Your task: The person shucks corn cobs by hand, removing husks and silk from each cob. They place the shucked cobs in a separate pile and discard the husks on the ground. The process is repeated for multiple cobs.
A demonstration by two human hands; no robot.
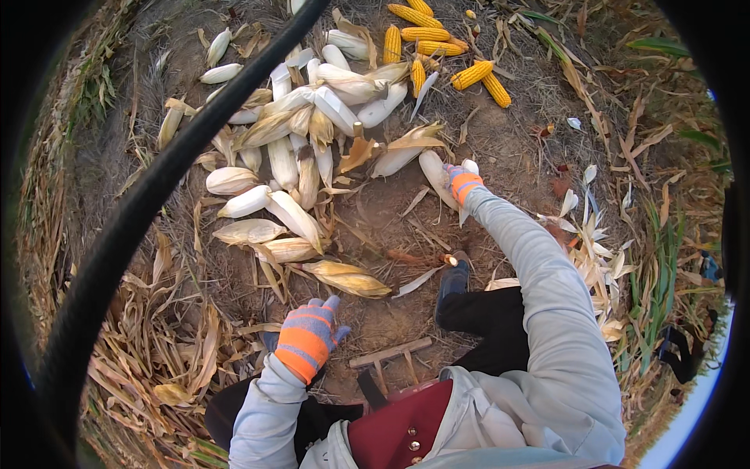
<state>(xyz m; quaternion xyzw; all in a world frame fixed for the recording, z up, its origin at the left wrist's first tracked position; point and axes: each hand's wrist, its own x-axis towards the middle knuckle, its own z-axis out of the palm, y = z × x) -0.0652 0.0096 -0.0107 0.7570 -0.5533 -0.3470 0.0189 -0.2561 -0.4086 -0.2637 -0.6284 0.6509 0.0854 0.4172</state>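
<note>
My right hand (463, 180), in an orange and grey-purple knit glove, is stretched forward against an ear of corn in pale husk (435, 173). A white rounded tip (470, 166) shows beside its fingers. The glove hides whether the fingers are closed around anything. My left hand (309, 335), in a matching glove, hangs nearer my body with thumb and fingers apart and nothing in it. Just ahead of it lies a yellowed husked ear (345, 278) on the soil. Beyond, a pile of corn ears in husks (284, 161) spreads across the ground.
Several bare yellow cobs (430, 34) lie at the far side. Stripped husks (597, 258) are heaped on the right, dry leaves (170, 352) on the left. A wooden frame piece (389, 353) is between my legs. A black cable-like strip (170, 158) crosses the view. Another person (682, 352) is at far right.
</note>
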